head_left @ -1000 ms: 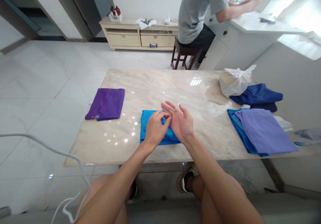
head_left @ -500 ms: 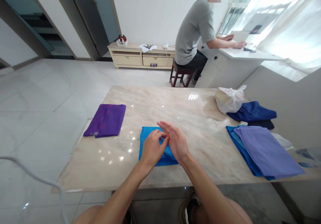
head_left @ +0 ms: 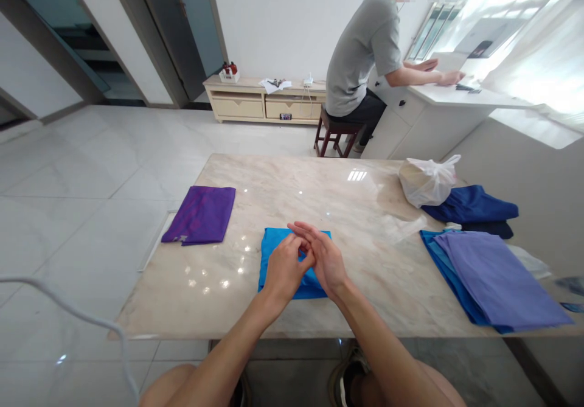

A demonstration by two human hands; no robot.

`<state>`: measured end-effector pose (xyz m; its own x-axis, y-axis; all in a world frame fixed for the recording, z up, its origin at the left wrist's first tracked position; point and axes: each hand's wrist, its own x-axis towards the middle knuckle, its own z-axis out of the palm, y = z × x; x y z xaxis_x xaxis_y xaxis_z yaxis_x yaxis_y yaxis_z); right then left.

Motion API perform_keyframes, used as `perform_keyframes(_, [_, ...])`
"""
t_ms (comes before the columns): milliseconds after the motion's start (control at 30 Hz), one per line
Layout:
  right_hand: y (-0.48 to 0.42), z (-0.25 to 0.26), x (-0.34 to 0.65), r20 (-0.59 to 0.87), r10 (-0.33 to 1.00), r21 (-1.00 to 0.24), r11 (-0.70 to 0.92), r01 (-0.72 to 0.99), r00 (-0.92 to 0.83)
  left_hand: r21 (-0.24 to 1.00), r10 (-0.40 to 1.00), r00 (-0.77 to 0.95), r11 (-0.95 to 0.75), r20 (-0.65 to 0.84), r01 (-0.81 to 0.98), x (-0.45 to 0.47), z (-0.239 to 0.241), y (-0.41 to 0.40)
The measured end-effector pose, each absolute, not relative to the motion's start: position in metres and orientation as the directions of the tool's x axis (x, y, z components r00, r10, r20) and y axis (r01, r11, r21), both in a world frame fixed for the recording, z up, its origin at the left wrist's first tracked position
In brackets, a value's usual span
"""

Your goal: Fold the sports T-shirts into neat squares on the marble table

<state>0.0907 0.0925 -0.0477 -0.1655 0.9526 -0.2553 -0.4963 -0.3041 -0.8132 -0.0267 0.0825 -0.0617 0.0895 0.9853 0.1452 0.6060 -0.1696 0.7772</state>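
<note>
Both hands have closed together since the earlier frame: left hand (head_left: pixel 283 267) pinches right hand (head_left: pixel 323 259) fingers over the folded blue cloth (head_left: pixel 274 249), neither gripping fabric. Risk: a dragging wrist rumples the fold, or shoves it off the marble table (head_left: pixel 319 188).

A folded cloth (head_left: pixel 278 255) is laid on the table (head_left: pixel 319 188) near its front edge, with the left hand (head_left: pixel 283 268) and right hand (head_left: pixel 325 260) held together over it. Another folded cloth (head_left: pixel 201 215) is set well to the left. To the right, a flat stack (head_left: pixel 493 273) is placed — behind it a bundle (head_left: pixel 472 205), and a bag (head_left: pixel 426 180) just beside that.
</note>
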Motion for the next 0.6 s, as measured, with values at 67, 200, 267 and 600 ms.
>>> perform_keyframes(67, [0.0918,-0.0474,0.0898,-0.253,0.953,-0.811,-0.303,-0.501,-0.167,0.779,0.986,0.083,-0.168,0.148,0.604,-0.0266,-0.0601,0.0818])
perform_keyframes(200, [0.0912,-0.0472,0.0884,-0.250,0.953,-0.807,-0.303,-0.507,-0.172,0.771,0.985,0.085,-0.170,0.150,0.614,-0.0269,-0.0602,0.0810])
perform_keyframes(267, [0.0911,-0.0470,0.0882,-0.250,0.953,-0.808,-0.302,-0.506,-0.170,0.761,0.984,0.092,-0.176,0.152,0.624,-0.0272,-0.0611,0.0809])
perform_keyframes(600, [0.0911,-0.0449,0.0903,-0.249,0.951,-0.808,-0.309,-0.502,-0.185,0.734,0.984,0.094,-0.175,0.150,0.656,-0.0280,-0.0580,0.0796])
